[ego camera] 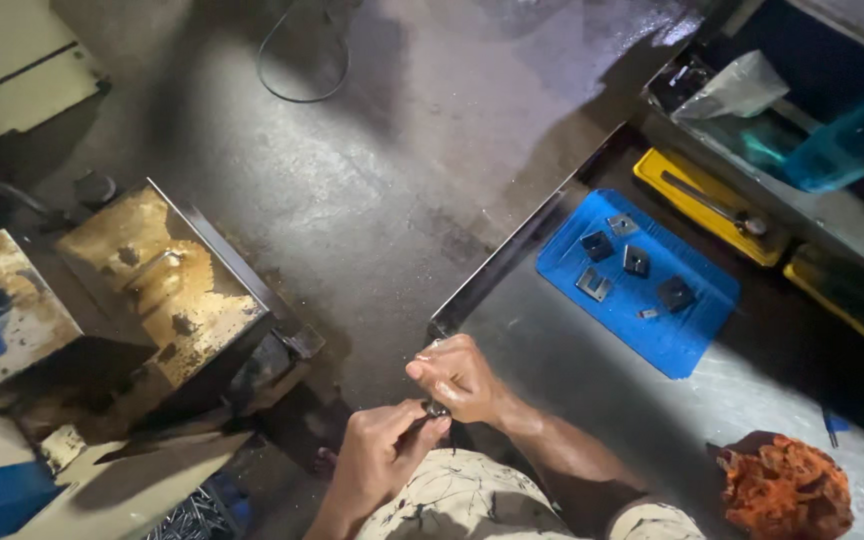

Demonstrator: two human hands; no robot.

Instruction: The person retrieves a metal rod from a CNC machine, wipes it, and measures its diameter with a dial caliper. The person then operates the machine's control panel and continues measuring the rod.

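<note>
My two hands meet close to my body, just off the near corner of a steel table [572,350]. My right hand [462,378] is closed around a small dark metal part [437,409]. My left hand [382,450] pinches the same part from below with its fingertips. The part is mostly hidden between my fingers. A blue mat [652,320] lies farther out on the table and carries several small dark metal pieces [637,262].
A rusty, oil-stained machine block [167,280] stands to my left on the concrete floor [352,190]. A yellow tray [712,205] with a long tool lies beyond the mat. An orange-red rag [787,490] sits at the table's near right. A cable loops on the floor.
</note>
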